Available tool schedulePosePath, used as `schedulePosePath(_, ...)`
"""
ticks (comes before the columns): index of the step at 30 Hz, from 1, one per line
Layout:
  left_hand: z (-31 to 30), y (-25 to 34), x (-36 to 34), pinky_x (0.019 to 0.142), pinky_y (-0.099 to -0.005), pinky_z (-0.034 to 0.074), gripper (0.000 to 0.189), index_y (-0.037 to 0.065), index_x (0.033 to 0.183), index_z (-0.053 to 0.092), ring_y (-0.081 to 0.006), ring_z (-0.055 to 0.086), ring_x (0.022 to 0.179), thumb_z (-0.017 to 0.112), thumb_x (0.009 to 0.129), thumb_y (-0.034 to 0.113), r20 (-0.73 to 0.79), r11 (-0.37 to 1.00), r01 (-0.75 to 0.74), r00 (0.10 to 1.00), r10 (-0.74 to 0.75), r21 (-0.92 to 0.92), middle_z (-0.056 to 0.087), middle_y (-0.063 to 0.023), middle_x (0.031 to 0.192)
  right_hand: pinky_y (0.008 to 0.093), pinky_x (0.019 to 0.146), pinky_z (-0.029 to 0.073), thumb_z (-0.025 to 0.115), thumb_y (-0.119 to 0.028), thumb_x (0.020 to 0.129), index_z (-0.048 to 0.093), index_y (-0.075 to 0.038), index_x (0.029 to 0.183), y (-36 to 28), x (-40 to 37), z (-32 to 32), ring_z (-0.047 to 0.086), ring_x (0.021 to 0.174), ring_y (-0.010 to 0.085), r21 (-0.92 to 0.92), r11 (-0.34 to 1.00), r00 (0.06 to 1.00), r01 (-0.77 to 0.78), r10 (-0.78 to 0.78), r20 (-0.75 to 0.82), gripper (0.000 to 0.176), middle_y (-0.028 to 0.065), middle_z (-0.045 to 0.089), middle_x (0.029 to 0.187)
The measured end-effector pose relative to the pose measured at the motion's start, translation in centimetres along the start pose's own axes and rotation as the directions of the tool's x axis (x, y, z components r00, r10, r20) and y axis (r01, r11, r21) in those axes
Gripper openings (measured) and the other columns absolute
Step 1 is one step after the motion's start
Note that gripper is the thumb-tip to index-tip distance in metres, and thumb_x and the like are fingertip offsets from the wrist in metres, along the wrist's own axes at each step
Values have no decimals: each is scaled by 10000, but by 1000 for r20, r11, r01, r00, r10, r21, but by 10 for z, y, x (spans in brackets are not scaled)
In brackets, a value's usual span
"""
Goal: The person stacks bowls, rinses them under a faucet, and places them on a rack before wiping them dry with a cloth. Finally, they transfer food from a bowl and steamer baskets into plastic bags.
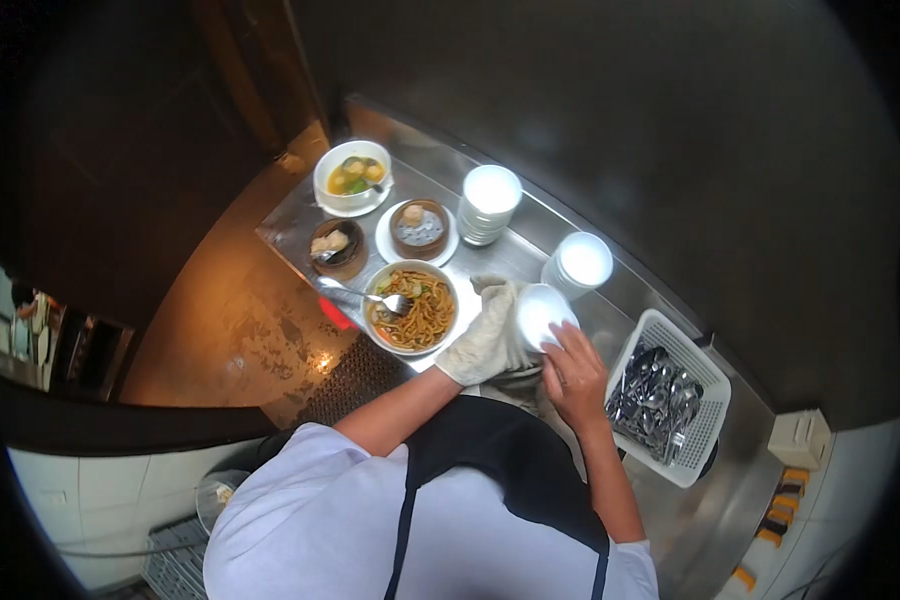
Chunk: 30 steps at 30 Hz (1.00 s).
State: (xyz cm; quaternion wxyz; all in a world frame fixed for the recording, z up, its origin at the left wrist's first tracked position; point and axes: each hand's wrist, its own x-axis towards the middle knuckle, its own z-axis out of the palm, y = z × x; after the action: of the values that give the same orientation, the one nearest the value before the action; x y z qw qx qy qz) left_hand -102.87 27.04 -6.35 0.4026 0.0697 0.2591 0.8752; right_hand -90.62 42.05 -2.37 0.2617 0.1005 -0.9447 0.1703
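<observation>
My left hand (485,340), in a pale work glove, is closed around the side of a white dish (543,312), possibly the top of a stack. My bare right hand (575,375) has its fingertips over the dish's near right rim; its thumb is mostly hidden. Grey cloth (540,392) hangs below the hands. Left of the glove is a bowl of fried noodles (430,305) with a fork (395,303) in it. Two stacks of white dishes, one farther back (490,205) and one closer (577,265), stand beyond my hands.
A soup bowl (355,172) and two bamboo steamers, one on a plate (419,228) and one at left (337,250), occupy the metal counter's far left end. At right sits a white basket (705,390) of cutlery (655,400). A dark wall rises behind the counter.
</observation>
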Motion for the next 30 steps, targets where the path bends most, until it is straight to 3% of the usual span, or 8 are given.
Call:
schedulePosePath(3, 32, 17, -11, 1032, -372, 520, 435, 87, 1366, 488, -207, 582, 1229, 488, 1051, 387, 106, 996, 70, 992, -64, -57, 588, -101, 1321, 426, 1052, 455, 819, -183, 759, 620, -21, 1272, -23, 18, -23, 588, 1243, 342, 229, 928, 921, -296, 340, -189, 573, 173, 646, 1287)
schedulePosePath(7, 59, 30, -16, 1034, -401, 519, 439, 73, 1380, 485, -212, 578, 1228, 419, 1078, 384, 86, 986, -7, 996, 22, -169, 591, -100, 1313, 390, 1058, 443, 867, -257, 750, 569, -5, 1346, 1, -22, 15, 587, 1225, 282, 737, 430, 798, -521, 553, 242, 712, 143, 644, 1288)
schedulePosePath(14, 26, 114, -3, 1094, -392, 447, 395, 19, 1328, 531, -234, 568, 1231, 506, 1004, 243, -75, 900, -409, 903, 423, 153, 603, -121, 1287, 334, 955, 485, 840, -200, 795, 648, 21, 1191, 32, -99, 12, 640, 1042, 178, 497, 293, 577, -817, 406, 709, 492, 95, 702, 1087)
schedulePosePath(18, -6, 118, -12, 1132, -388, 402, 407, -1, 1330, 532, -251, 554, 1250, 519, 965, 178, 114, 92, -238, 727, 677, 967, 602, -133, 1295, 311, 899, 502, 814, -111, 802, 668, 21, 1106, 7, -53, -39, 645, 983, 152, 659, 238, 685, -713, 437, 583, 362, 72, 704, 1017)
schedulePosePath(21, 25, 92, -24, 1161, -386, 368, 421, -16, 1331, 532, -264, 544, 1265, 529, 935, 129, 358, -334, -225, 835, 419, 915, 601, -142, 1302, 319, 885, 516, 660, -62, 821, 621, 43, 1173, -30, 7, -94, 648, 984, 181, 825, 443, 828, -351, 558, 53, 370, 126, 679, 1130)
schedulePosePath(23, 63, 68, -24, 1136, -356, 381, 451, -11, 1373, 507, -229, 525, 1275, 567, 941, 107, 341, 248, -418, 891, 300, 874, 578, -136, 1338, 410, 955, 487, 603, -91, 843, 602, 44, 1247, -45, 40, -107, 628, 1076, 256, 969, 244, 861, -31, 499, -98, 426, 153, 651, 1196)
schedulePosePath(25, 99, 53, -32, 1111, -326, 393, 492, -6, 1415, 482, -193, 507, 1285, 606, 947, 85, 341, 825, -352, 917, 208, 443, 556, -131, 1375, 438, 898, 491, 616, -95, 827, 628, 25, 1174, -14, 38, -108, 641, 1020, 310, 500, 836, 974, -226, 177, 144, 367, 164, 649, 1142)
schedulePosePath(30, 82, 30, -42, 1097, -299, 407, 672, 11, 1470, 408, -181, 511, 1264, 733, 901, 164, 229, 771, -161, 973, 20, 616, 520, -108, 1409, 424, 862, 496, 647, -95, 829, 621, 23, 1115, -12, 53, -73, 637, 1009, 345, -55, 998, 984, 15, -5, 176, 311, 200, 645, 1149)
